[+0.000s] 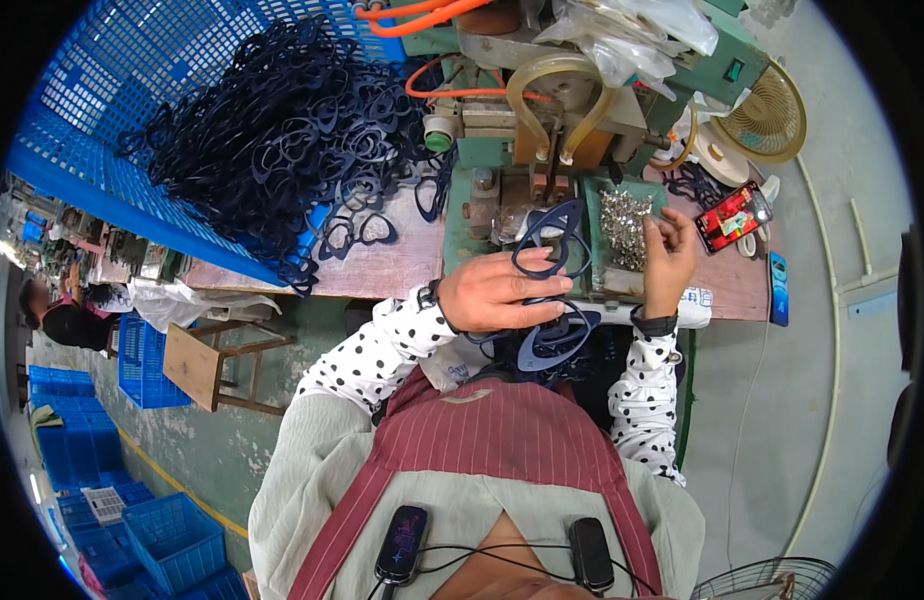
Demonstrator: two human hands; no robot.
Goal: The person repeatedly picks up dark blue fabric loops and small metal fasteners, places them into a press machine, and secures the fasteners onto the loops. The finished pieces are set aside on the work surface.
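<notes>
My left hand (497, 292) is closed around dark navy looped plastic straps (550, 236). One loop stands up in front of the machine's working head, and others hang below my fingers toward my lap. Just to the right, a shallow tray (619, 281) holds a heap of small shiny silver metal pieces (625, 225). My right hand (670, 262) is at the heap's right edge with its fingers curled and pinched together. Whatever sits between those fingertips is too small to make out. The bench machine (562, 120), with two yellowish hoses, rises straight ahead of both hands.
At the left, a big blue plastic basket (92, 95) is heaped with navy looped straps (282, 130), some spilling onto the bench. A phone (734, 217) with a lit screen and a fan (762, 115) are on the right. A wooden stool (197, 365) and blue crates (172, 540) stand at left.
</notes>
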